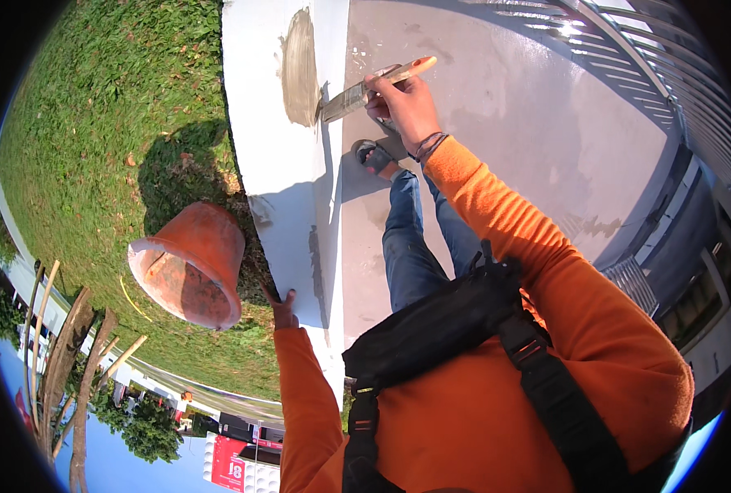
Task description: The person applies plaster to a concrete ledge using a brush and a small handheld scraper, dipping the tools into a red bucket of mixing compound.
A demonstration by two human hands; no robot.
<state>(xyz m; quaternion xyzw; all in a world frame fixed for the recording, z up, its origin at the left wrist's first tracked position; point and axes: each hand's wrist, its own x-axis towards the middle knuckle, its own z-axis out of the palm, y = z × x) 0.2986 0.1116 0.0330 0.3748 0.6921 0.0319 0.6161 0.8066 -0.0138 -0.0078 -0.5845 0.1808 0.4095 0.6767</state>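
The wide flat brush with a pale, orange-tipped handle (349, 99) is in the right hand (405, 105), whose fingers and thumb are closed around the handle; the orange butt end sticks out past the grip. Its stained bristles point toward the inner edge of a long white-painted ledge (279, 193), just beside an elongated patch of wet-looking grey coating (301, 74); whether the tips press on the surface or stop just off it is hard to tell. The brush should feel light, with a stiff handle and a softer, springy end that is likely heavier when loaded. The best hold is probably on the handle near the head, thumb opposite the fingers, clear of the bristles; any wet coating on the handle could make it slippery. The left hand (283, 311) is at the outer edge of the ledge, thumb and a finger showing apart; whether it grasps that edge or merely rests there cannot be told. Near it, over the green grass (86, 140), is a round orange plastic bucket with a smeared, pale rim (205, 228); contact with the hand is unclear. Its wall looks fairly rigid, so the rim would give a firm hold, though how full it is, and so its weight, does not show.
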